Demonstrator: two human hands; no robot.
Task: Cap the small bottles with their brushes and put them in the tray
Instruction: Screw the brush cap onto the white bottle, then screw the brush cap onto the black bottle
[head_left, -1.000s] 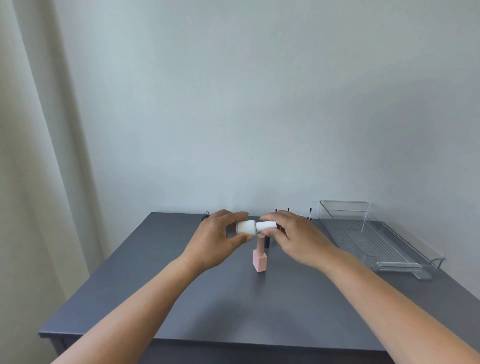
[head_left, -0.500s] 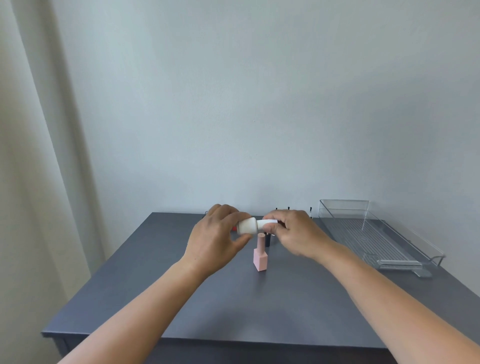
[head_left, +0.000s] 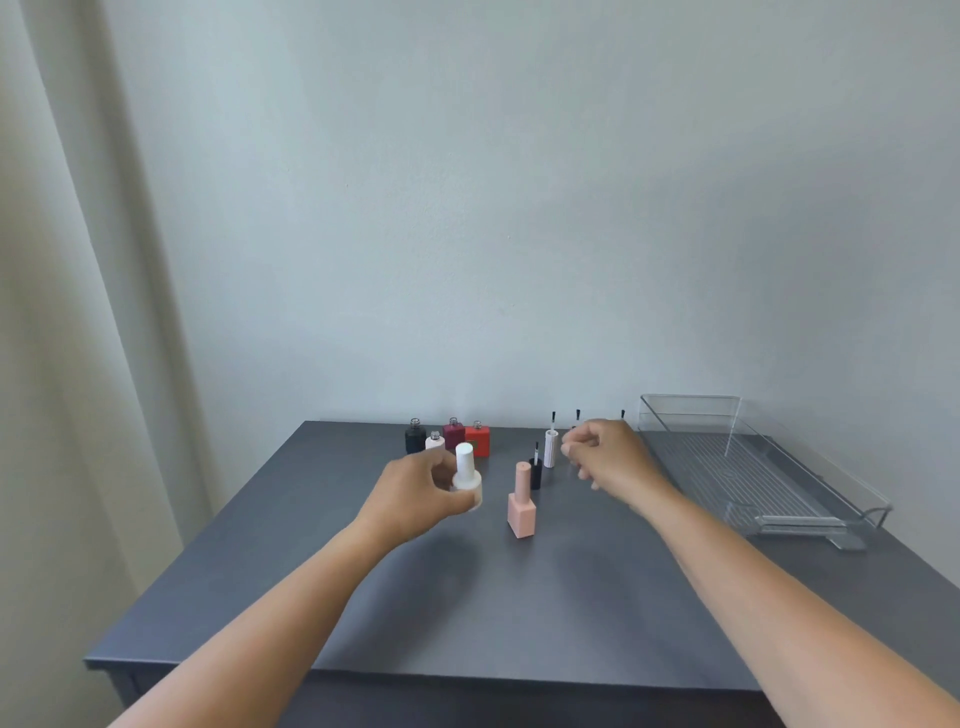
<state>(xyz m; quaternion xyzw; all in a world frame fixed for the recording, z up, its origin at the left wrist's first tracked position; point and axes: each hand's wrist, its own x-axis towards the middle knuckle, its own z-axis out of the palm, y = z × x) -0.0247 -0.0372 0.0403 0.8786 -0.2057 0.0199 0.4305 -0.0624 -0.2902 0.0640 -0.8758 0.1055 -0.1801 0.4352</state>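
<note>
Held upright in the left grip (head_left: 415, 493) is the white bottle (head_left: 466, 478), now capped, whereas half a second ago it was being twisted between both hands. Right grip (head_left: 605, 457), released and loosely curled, holds nothing; the tray (head_left: 810, 483) on the bench (head_left: 467, 597) is judged next.

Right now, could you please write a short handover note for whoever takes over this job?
Left hand: holds the capped white bottle upright above the table.
Right hand: empty, fingers loosely curled, near the standing brush caps.
Done: white bottle and pink bottle capped; pink stands mid-table.
Left: four open bottles at the back need caps. Tray on the right holds nothing yet; every bottle must go in.
</note>
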